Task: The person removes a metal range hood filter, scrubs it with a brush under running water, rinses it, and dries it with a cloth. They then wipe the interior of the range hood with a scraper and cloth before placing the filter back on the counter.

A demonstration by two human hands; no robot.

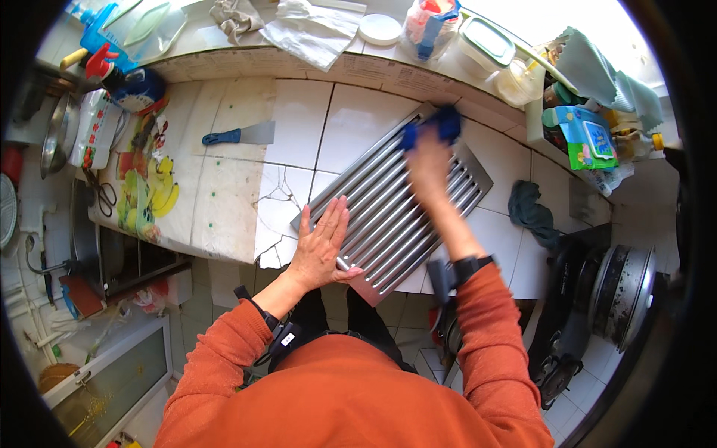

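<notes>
A slatted stainless-steel panel, possibly a range hood baffle filter (386, 224), lies slanted on the white tiled counter (358, 112), its lower corner over the front edge. My left hand (322, 249) rests flat on its lower left end, fingers spread, thumb along the rim. Blurred by motion, my right hand (428, 162) presses a dark blue cloth (448, 124) at the panel's upper right end; its fingertips are hidden. To the left lies a scraper with a blue handle (224, 137), its blade pointing right.
A dark teal cloth (532, 213) lies right of the panel, near a gas stove with a lidded pot (622, 297). Scissors (101, 193) and a blue spray bottle (137, 89) stand left. Along the back ledge are a white lid (380, 29) and a plastic container (487, 45).
</notes>
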